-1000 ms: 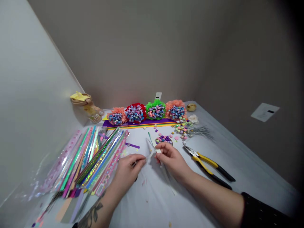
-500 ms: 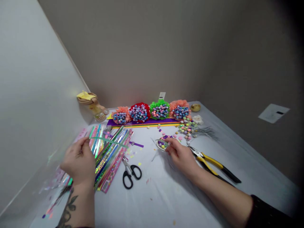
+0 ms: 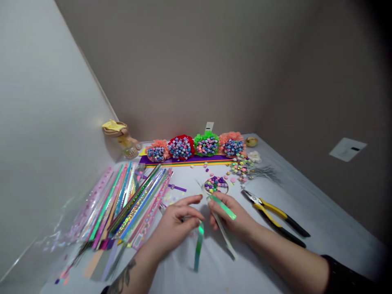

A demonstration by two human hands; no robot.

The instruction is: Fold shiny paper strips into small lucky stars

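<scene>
Close to the middle of the table, my left hand (image 3: pixel 177 220) pinches a shiny green paper strip (image 3: pixel 199 247) that hangs below the thumb. My right hand (image 3: pixel 234 214) sits just across a small gap, fingers closed on an iridescent green strip (image 3: pixel 225 207). A long pale strip (image 3: pixel 225 237) passes under its fingers and slants down toward me. Directly beyond the right hand is a small round bowl (image 3: pixel 227 190) of purple, pink and white folded stars. My left hand covers most of the scissors.
Bundled shiny strips (image 3: pixel 143 204) lie at left. Yellow-and-black pliers (image 3: pixel 275 216) rest at right, near thin wires (image 3: pixel 266 173) and loose stars (image 3: pixel 241 167). Along the back stand star-filled tissue flowers (image 3: pixel 180 147). A tan sandal-like object (image 3: pixel 122 139) stands at back left.
My left hand has swung right from over the strip bundle to beside my right hand, bringing its green strip. My right hand has drawn slightly nearer, uncovering the bowl. The scissors are now mostly covered.
</scene>
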